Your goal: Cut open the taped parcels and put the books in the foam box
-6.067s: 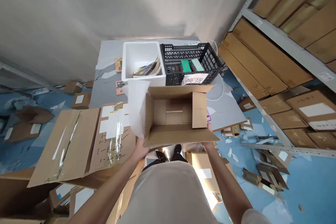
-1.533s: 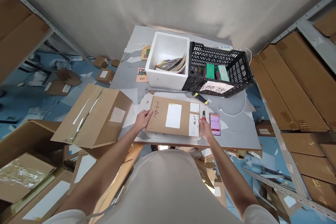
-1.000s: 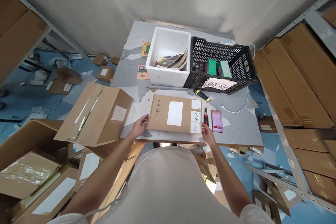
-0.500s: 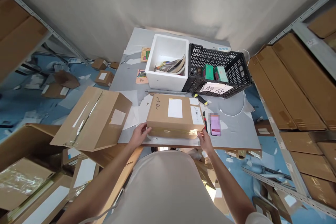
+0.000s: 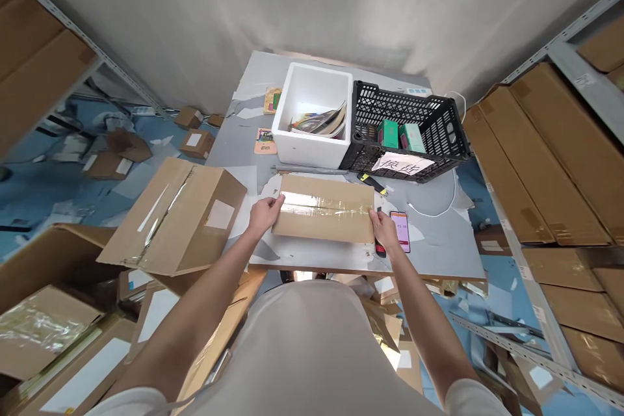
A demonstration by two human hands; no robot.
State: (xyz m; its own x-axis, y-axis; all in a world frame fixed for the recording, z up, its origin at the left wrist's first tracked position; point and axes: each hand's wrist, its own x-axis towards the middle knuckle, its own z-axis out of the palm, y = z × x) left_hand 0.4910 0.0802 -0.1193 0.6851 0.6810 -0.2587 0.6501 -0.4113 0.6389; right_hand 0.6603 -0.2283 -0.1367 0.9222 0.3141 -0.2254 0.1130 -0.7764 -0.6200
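Observation:
A taped cardboard box is tipped up over the table, its long side with a shiny tape strip facing me. My left hand grips its left end, thumb on the near face. At the right end my right hand holds the box the same way. Close by my right hand lie a red and black tool, partly hidden, and a phone with a lit pink screen. A yellow and black box cutter rests behind the box's right end.
Behind stand a white foam box holding booklets and a black plastic crate with green boxes. A larger carton sits at the table's left. Shelves with cartons line the right side. A white cable curves across the table.
Both hands have tilted the box away from me, so its labelled top no longer shows and its taped side faces up. My hands have moved slightly up and away with it.

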